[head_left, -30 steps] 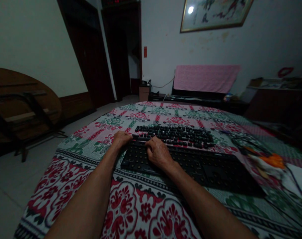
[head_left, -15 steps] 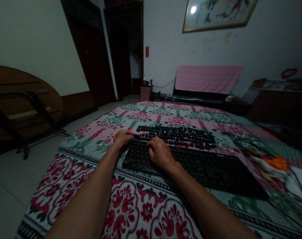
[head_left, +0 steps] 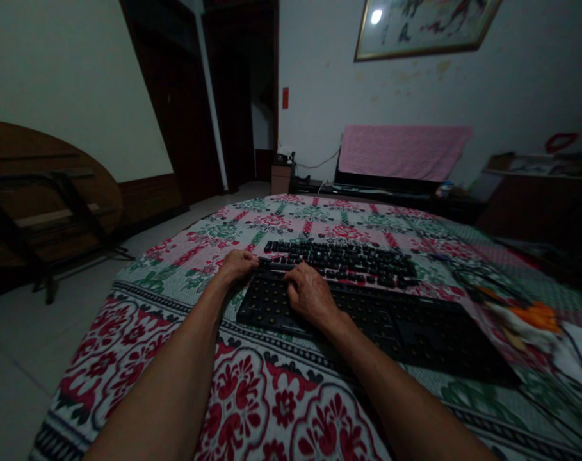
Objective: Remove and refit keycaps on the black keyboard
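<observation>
Keyboard base (head view): the black keyboard base (head_left: 370, 317) lies flat on the patterned cloth (head_left: 271, 413), directly before the wearer and turned slightly, its left end under the right hand; this placement probably lets both forearms reach it comfortably.
Loose keycaps: the black keycaps (head_left: 343, 257) lie just beyond the base in rough rows echoing a keyboard's layout, an arrangement that presumably preserves their order.
Left hand: the left hand (head_left: 240, 264) is at the base's far left corner, fingers drawn together at the end of a slim dark bar (head_left: 271, 265); whether they grip it or merely steady it cannot be told.
Right hand: the right hand (head_left: 311, 292) arches over the base, fingers curled downward near the bar's other end; the fingertips are hidden, so any grip cannot be told.
Base surface: dark, apparently plastic; long and rectangular, dotted with small brownish round spots where no keycaps sit.
Keycap shapes: small, blocky, mostly squarish; legends too dim to read.
Cloth: woven-looking, with red and green floral motifs and dark banded borders.
Right margin: an orange item (head_left: 540, 315), blurred, lies beside whitish material and dark cords, well apart from both hands.
Background: a pink towel (head_left: 406, 152), soft-looking, drapes over a dark object.
</observation>
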A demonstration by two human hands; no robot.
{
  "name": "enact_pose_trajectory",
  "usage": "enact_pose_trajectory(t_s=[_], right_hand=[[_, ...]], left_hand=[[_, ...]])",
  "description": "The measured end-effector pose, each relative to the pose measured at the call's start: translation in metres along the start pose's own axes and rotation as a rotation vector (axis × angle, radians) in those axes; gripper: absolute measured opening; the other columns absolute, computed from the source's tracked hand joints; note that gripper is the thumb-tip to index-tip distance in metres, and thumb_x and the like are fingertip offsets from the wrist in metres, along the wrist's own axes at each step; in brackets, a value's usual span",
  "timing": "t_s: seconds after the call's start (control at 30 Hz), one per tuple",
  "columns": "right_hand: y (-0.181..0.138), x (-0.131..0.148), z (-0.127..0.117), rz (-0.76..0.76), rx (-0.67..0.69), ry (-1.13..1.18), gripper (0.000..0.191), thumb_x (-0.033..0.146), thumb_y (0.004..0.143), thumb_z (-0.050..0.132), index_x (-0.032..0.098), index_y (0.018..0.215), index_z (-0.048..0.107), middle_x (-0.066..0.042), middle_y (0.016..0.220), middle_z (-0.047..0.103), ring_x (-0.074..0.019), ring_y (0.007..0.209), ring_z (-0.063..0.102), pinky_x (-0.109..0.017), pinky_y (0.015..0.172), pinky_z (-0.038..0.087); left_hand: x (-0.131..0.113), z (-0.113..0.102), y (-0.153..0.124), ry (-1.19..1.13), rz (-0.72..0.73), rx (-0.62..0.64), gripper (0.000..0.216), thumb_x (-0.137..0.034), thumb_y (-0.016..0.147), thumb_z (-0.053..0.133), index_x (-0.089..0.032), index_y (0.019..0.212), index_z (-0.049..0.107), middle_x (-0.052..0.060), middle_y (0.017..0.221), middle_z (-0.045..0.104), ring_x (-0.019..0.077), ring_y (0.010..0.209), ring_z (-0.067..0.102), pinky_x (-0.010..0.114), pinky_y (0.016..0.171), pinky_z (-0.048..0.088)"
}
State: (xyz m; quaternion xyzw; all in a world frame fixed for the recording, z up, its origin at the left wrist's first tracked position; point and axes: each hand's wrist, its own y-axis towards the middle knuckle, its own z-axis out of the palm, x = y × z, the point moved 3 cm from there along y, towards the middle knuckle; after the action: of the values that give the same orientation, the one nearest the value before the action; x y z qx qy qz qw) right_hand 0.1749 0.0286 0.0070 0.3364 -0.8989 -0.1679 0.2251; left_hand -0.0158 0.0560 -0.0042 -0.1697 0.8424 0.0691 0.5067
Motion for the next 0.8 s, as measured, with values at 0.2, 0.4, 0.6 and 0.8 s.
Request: enact_pose_trajectory(t_s=[0.2, 0.4, 0.6, 0.8], right_hand=[[0.001, -0.002, 0.000, -0.012, -0.025, 0.029, 0.022, 0.013, 0.078, 0.043, 0.016, 0.087, 0.063, -0.008, 0.087, 0.055, -0.0155, 0.084, 0.051, -0.025, 0.076, 0.040], [0.005, -0.006, 0.000, 0.008, -0.093, 0.129, 0.024, 0.017, 0.081, 0.043, 0.017, 0.094, 0.063, -0.006, 0.086, 0.060, -0.0139, 0.082, 0.054, -0.024, 0.078, 0.040], [0.006, -0.004, 0.000, 0.015, -0.145, 0.255, 0.025, 0.025, 0.081, 0.046, 0.018, 0.101, 0.060, -0.005, 0.092, 0.064, -0.0148, 0.084, 0.057, -0.025, 0.079, 0.041], [0.010, 0.002, -0.004, 0.061, -0.155, 0.428, 0.023, 0.029, 0.082, 0.044, 0.022, 0.092, 0.063, -0.001, 0.086, 0.066, -0.0128, 0.077, 0.059, -0.023, 0.074, 0.042]], left_hand=[[-0.004, -0.002, -0.007, -0.035, -0.023, 0.024, 0.010, -0.023, 0.058, 0.054, -0.014, 0.055, 0.052, -0.006, 0.036, 0.039, 0.0059, 0.029, 0.034, 0.020, 0.034, 0.024], [-0.010, 0.001, -0.002, -0.121, 0.123, 0.211, 0.016, -0.028, 0.057, 0.059, -0.014, 0.065, 0.057, -0.006, 0.043, 0.044, 0.0058, 0.037, 0.038, 0.019, 0.039, 0.027], [-0.025, 0.003, -0.006, -0.037, 0.266, 0.338, 0.026, -0.032, 0.056, 0.064, -0.013, 0.074, 0.063, -0.003, 0.055, 0.054, 0.0071, 0.048, 0.044, 0.019, 0.046, 0.032], [-0.039, 0.004, -0.019, 0.027, 0.281, 0.379, 0.024, -0.033, 0.058, 0.064, -0.014, 0.073, 0.066, -0.001, 0.058, 0.056, 0.0077, 0.049, 0.044, 0.018, 0.044, 0.031]])
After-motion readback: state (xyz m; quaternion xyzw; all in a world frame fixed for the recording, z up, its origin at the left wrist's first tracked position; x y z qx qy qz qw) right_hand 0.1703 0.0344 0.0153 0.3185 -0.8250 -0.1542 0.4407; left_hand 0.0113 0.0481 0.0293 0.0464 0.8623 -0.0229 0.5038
